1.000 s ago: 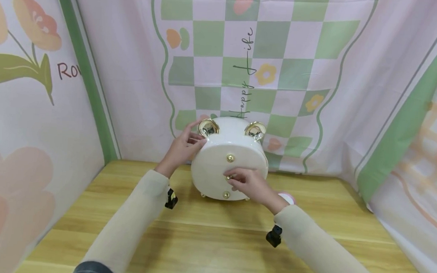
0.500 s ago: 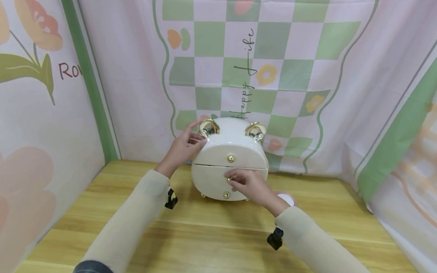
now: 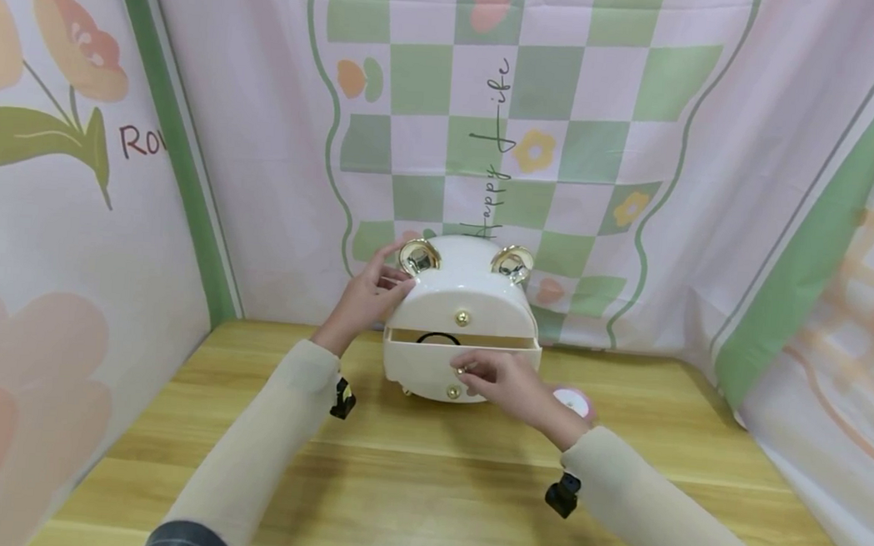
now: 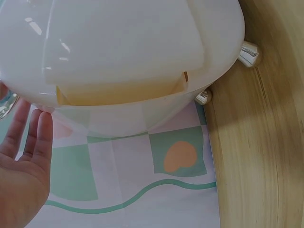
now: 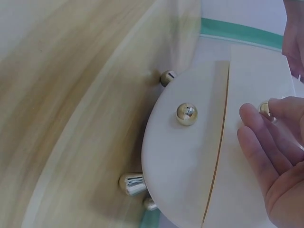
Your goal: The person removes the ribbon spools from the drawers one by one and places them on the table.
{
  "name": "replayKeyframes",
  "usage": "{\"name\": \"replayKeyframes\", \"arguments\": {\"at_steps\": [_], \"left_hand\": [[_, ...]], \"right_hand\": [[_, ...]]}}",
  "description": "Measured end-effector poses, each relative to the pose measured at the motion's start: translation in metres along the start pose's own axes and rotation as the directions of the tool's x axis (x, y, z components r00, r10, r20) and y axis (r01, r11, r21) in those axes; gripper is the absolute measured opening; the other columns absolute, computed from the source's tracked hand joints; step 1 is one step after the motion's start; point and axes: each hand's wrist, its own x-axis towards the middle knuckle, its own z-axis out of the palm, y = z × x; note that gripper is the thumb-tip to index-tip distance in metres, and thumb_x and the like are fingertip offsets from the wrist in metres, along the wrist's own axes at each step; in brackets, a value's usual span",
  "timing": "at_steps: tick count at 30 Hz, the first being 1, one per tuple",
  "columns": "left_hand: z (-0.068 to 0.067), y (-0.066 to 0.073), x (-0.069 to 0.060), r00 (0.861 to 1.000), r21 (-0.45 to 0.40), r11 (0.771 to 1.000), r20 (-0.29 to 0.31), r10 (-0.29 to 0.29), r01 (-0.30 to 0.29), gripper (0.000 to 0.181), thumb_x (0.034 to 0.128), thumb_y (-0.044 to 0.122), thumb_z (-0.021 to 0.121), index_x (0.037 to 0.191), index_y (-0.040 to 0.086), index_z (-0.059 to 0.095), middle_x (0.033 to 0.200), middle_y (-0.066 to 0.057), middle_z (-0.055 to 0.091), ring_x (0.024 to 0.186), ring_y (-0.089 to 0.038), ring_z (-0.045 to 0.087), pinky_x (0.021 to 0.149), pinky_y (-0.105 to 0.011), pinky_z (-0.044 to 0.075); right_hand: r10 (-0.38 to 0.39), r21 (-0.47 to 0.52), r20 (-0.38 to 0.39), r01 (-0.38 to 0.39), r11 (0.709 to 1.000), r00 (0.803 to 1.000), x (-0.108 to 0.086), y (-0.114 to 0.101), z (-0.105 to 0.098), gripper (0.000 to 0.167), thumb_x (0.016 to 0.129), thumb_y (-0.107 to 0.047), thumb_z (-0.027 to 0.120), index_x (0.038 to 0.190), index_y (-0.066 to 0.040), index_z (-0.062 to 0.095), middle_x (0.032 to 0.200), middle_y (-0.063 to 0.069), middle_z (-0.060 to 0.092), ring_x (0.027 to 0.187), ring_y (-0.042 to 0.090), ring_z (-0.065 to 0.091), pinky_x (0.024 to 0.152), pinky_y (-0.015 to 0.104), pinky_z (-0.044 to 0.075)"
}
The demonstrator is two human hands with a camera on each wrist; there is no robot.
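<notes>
A white storage box (image 3: 467, 275) with gold round ears and several gold feet stands at the back of the table. Its middle drawer (image 3: 416, 362) is partly pulled out, and a black curved thing (image 3: 439, 336) shows inside. My right hand (image 3: 504, 379) pinches that drawer's gold knob (image 5: 266, 111) between thumb and fingers. With fairly straight fingers, my left hand (image 3: 370, 294) touches the box's upper left side beside the ear (image 3: 419, 258). The top drawer's knob (image 3: 463, 317) and the bottom drawer's knob (image 5: 187, 114) are untouched; both those drawers are shut.
A small white round thing with a pink rim (image 3: 573, 402) lies on the wooden table (image 3: 409, 488), partly behind my right wrist. Behind the box hangs a green-and-white checked curtain (image 3: 546, 79). More printed cloth stands along both sides.
The middle drawer has come out toward me, from shut to partly open, and the black curved thing has come into sight. My right hand moved back with the knob; my left hand stayed put.
</notes>
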Motion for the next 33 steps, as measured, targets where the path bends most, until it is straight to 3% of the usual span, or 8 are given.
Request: {"name": "replayKeyframes", "arguments": {"at_steps": [8,21,33], "left_hand": [[0.000,0.000,0.000,1.000,0.005,1.000,-0.005,0.004,-0.004,0.064,0.0988,0.035,0.066,0.150,0.053,0.032,0.118,-0.002,0.063,0.106,-0.023,0.059,0.086,-0.042,0.054],[0.000,0.001,-0.001,1.000,0.010,1.000,-0.002,-0.009,0.009,0.064,0.0990,0.035,0.065,0.150,0.053,0.031,0.119,-0.001,0.063,0.107,-0.022,0.059,0.085,-0.042,0.054],[0.000,0.000,-0.001,1.000,0.007,1.000,-0.003,-0.014,0.014,0.064,0.0989,0.036,0.065,0.150,0.054,0.031,0.119,0.000,0.063,0.106,-0.022,0.058,0.085,-0.042,0.054]], "right_hand": [[-0.035,-0.020,0.000,0.035,0.999,0.999,-0.013,-0.010,0.001,0.021,0.096,-0.009,0.068,0.117,-0.012,0.073,0.103,0.002,0.074,0.080,0.009,0.068,0.071,0.028,0.057],[-0.069,-0.024,-0.015,0.068,0.997,0.998,-0.032,-0.018,0.006,0.019,0.095,-0.010,0.070,0.113,-0.015,0.075,0.106,-0.003,0.073,0.088,0.007,0.068,0.074,0.026,0.057],[-0.075,-0.045,-0.014,0.075,0.996,0.997,-0.047,-0.027,0.008,0.020,0.094,-0.008,0.071,0.112,-0.016,0.075,0.102,-0.007,0.073,0.083,0.005,0.066,0.070,0.026,0.056]]}}
